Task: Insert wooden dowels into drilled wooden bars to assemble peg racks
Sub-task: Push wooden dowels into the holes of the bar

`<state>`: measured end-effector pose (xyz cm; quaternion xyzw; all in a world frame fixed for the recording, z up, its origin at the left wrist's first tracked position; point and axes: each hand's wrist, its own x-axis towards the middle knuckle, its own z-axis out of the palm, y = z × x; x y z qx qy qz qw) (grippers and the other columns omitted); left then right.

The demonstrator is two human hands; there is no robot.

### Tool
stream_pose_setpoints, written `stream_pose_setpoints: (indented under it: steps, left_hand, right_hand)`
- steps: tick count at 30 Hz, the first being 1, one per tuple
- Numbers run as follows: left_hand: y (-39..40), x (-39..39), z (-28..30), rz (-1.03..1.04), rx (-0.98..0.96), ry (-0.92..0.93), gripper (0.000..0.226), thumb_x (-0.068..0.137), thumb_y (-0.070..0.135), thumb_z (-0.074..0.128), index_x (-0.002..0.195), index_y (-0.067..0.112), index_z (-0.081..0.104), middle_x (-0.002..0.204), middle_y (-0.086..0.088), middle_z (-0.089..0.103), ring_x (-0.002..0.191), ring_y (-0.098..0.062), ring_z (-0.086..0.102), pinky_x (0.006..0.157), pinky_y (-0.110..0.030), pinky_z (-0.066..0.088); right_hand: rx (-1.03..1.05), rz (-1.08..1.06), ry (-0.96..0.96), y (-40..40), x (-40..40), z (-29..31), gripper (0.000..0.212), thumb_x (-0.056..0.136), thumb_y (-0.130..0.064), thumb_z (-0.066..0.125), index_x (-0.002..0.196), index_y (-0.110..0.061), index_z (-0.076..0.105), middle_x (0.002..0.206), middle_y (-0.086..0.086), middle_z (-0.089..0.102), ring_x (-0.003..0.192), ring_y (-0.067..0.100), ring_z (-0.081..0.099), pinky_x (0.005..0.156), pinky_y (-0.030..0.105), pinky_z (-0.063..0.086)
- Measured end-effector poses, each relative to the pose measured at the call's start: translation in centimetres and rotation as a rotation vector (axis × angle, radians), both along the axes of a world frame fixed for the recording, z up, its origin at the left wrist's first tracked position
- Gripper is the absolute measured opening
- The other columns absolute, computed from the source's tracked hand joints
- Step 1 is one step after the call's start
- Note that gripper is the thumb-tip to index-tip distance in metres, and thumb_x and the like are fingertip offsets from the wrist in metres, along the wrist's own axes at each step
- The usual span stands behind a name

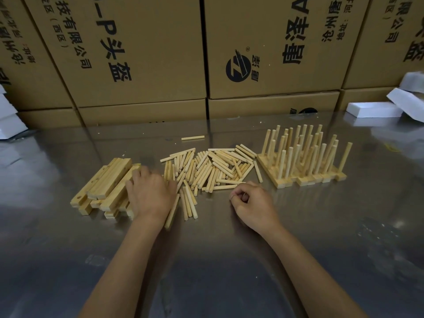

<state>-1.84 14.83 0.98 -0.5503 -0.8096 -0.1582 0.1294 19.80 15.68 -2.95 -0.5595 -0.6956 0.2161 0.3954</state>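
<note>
A stack of drilled wooden bars [107, 182] lies at the left of the steel table [206, 260]. My left hand [150, 193] reaches onto the right edge of that stack, fingers curled over a bar; the grip itself is hidden. A loose heap of wooden dowels [213, 168] fills the middle. My right hand [252, 205] rests on the table just in front of the heap, fingers curled, nothing visible in them. Several assembled peg racks [305, 161] stand at the right with dowels upright.
Large printed cardboard boxes [263, 53] wall off the back of the table. White foam blocks [376, 109] lie at the back right, more white pieces at the far left [9, 122]. A single dowel [192, 138] lies apart behind the heap.
</note>
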Motion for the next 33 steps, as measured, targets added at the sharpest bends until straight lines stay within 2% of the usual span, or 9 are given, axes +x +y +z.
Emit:
stream_pose_setpoints:
  steps: [4,7,11,13,19,22,26,31,33]
  left_hand:
    - [-0.7,2.7,0.6,-0.329,0.343,-0.321,0.027,0.096,0.042,0.053,0.081,0.020,0.057,0.088,0.005,0.056,0.091,-0.016,0.049,0.076,-0.033,0.040]
    - [-1.3,5.9,0.0,-0.604,0.290,-0.587,0.025,0.096,0.040,0.058,0.077,0.026,0.050,0.078,0.012,0.055,0.078,-0.003,0.051,0.060,-0.019,0.033]
    - [-1.9,8.1,-1.4,-0.826,0.151,-0.568,0.024,0.094,0.046,0.056,0.081,0.029,0.046,0.080,0.010,0.054,0.077,-0.009,0.051,0.061,-0.020,0.036]
    - [-2.0,8.3,-1.4,-0.852,0.102,-0.618,0.026,0.087,0.054,0.056,0.082,0.029,0.049,0.082,0.014,0.056,0.076,-0.006,0.052,0.063,-0.018,0.038]
    - [-1.6,8.6,-0.8,-0.682,0.036,-1.501,0.035,0.095,0.053,0.047,0.104,0.032,0.073,0.107,0.002,0.074,0.103,-0.016,0.069,0.087,-0.031,0.051]
    - [-1.4,8.4,-1.5,-0.495,0.047,-1.529,0.043,0.101,0.048,0.044,0.087,0.024,0.077,0.093,-0.002,0.076,0.096,-0.020,0.071,0.085,-0.031,0.050]
    - [-0.7,8.1,-1.9,-0.451,0.053,-1.582,0.053,0.102,0.049,0.041,0.074,0.022,0.077,0.087,-0.005,0.077,0.083,-0.017,0.072,0.073,-0.027,0.056]
    - [1.0,7.8,-2.0,-0.378,0.063,-1.760,0.056,0.105,0.045,0.039,0.097,-0.001,0.069,0.075,-0.012,0.071,0.064,-0.018,0.067,0.059,-0.023,0.056]
    - [1.2,7.5,-2.3,-0.403,0.051,-1.754,0.057,0.104,0.045,0.039,0.088,0.000,0.069,0.073,-0.011,0.071,0.062,-0.016,0.066,0.059,-0.023,0.054]
  right_hand:
    - [-0.006,-0.004,0.206,-0.5,-0.5,0.5,0.012,0.093,-0.023,0.062,0.085,-0.020,0.071,0.082,-0.007,0.065,0.084,0.009,0.057,0.073,0.019,0.047]
    - [-0.153,0.062,0.639,-0.8,-0.7,2.1,0.021,0.092,-0.041,0.065,0.092,-0.021,0.069,0.081,0.000,0.071,0.077,0.008,0.064,0.070,0.016,0.048]
    - [-0.232,0.044,0.820,-0.9,0.4,2.9,0.025,0.093,-0.035,0.067,0.099,-0.011,0.067,0.065,-0.004,0.068,0.059,0.003,0.062,0.057,0.019,0.050]
    - [-0.223,0.005,0.775,-1.1,0.8,2.8,0.019,0.094,-0.027,0.065,0.092,-0.009,0.068,0.057,-0.008,0.064,0.054,0.000,0.060,0.052,0.016,0.046]
    - [-0.226,0.174,0.663,-2.3,-0.4,2.6,0.012,0.089,-0.023,0.066,0.081,-0.017,0.072,0.069,-0.012,0.071,0.060,0.002,0.066,0.052,0.019,0.050]
    - [-0.174,0.208,0.421,-3.2,-1.9,1.4,0.019,0.089,-0.036,0.066,0.081,-0.020,0.072,0.087,-0.016,0.074,0.069,0.010,0.069,0.066,0.036,0.056]
    - [-0.030,0.046,0.372,-2.4,-1.8,0.3,0.018,0.094,-0.033,0.058,0.091,-0.022,0.073,0.083,-0.009,0.072,0.085,0.008,0.065,0.077,0.033,0.054]
    - [0.099,-0.125,-0.142,-0.5,-1.4,-0.3,0.038,0.088,-0.012,0.052,0.126,-0.019,0.058,0.126,-0.007,0.055,0.120,0.014,0.043,0.099,0.035,0.035]
    - [0.074,-0.129,-0.265,0.2,-1.8,-0.2,0.045,0.089,-0.015,0.052,0.133,-0.022,0.051,0.133,-0.008,0.049,0.124,0.015,0.040,0.098,0.035,0.030]
